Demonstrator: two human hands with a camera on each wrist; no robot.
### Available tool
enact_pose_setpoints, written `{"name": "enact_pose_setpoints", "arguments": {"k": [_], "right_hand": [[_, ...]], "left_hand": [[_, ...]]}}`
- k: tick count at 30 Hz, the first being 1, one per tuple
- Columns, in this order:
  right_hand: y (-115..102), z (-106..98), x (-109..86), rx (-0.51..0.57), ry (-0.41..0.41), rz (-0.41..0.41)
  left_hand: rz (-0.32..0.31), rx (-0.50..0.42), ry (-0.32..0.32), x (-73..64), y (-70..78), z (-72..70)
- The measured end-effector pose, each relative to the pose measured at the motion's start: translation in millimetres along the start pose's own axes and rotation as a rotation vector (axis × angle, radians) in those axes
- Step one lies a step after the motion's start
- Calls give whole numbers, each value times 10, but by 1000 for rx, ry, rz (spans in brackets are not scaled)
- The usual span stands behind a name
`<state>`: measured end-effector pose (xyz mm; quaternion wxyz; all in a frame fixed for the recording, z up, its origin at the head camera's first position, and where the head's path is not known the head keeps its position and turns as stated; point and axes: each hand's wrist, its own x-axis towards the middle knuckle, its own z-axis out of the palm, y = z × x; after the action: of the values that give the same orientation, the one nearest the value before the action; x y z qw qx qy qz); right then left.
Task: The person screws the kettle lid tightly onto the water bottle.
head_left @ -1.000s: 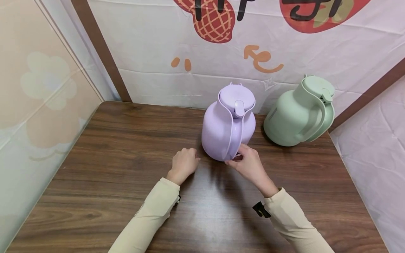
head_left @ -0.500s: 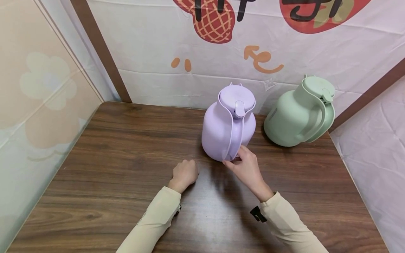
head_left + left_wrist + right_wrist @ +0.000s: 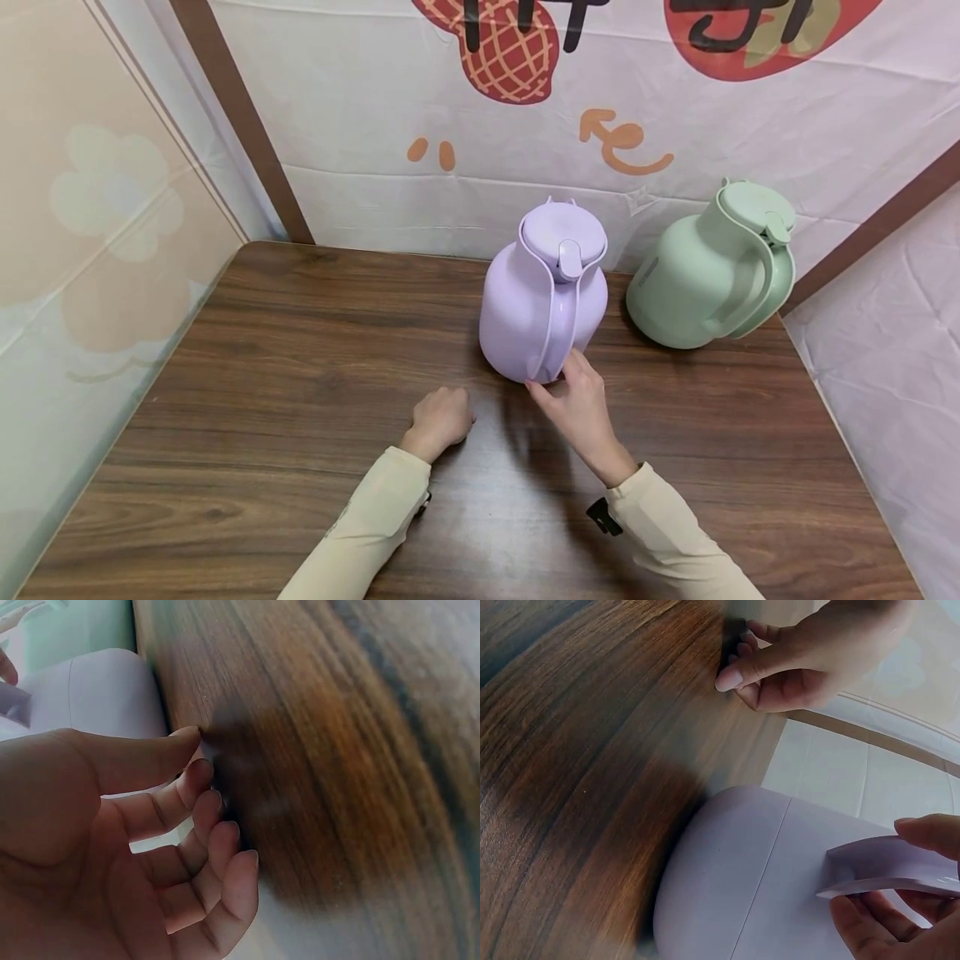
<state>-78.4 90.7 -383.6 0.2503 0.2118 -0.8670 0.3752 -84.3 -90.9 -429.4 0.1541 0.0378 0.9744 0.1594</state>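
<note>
A lilac thermos jug (image 3: 513,312) with a round lid stands upright on the wooden table, its handle (image 3: 562,325) turned toward me. My right hand (image 3: 581,412) pinches the lower end of that handle. In the right wrist view the thumb lies on one side of the lilac handle (image 3: 881,859) and the fingers on the other. To the left and nearer to me, my left hand (image 3: 442,417) rests by the tabletop with loosely curled fingers and holds nothing. The left wrist view shows its fingertips (image 3: 225,840) close to the wood.
A green thermos jug (image 3: 686,279) of the same shape stands at the back right, close beside the lilac one. Behind both hangs a printed cloth wall (image 3: 360,200), with more cloth at the left and right table edges. The dark wooden table (image 3: 300,375) lies under everything.
My left hand has drawn back toward me, away from the lilac jug. My right wrist has shifted slightly left and nearer, its fingers still on the handle. Both jugs have stayed in place.
</note>
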Motion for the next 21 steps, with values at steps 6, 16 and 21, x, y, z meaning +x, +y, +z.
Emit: {"name": "enact_pose_setpoints", "arguments": {"k": [6, 16, 21], "right_hand": [[-2, -8, 12, -1, -11, -17], [28, -35, 39, -1, -13, -40], [75, -66, 54, 26, 12, -31]], "left_hand": [[19, 12, 29, -14, -9, 5], [22, 16, 33, -3, -24, 13], [19, 12, 30, 2, -22, 8]]}}
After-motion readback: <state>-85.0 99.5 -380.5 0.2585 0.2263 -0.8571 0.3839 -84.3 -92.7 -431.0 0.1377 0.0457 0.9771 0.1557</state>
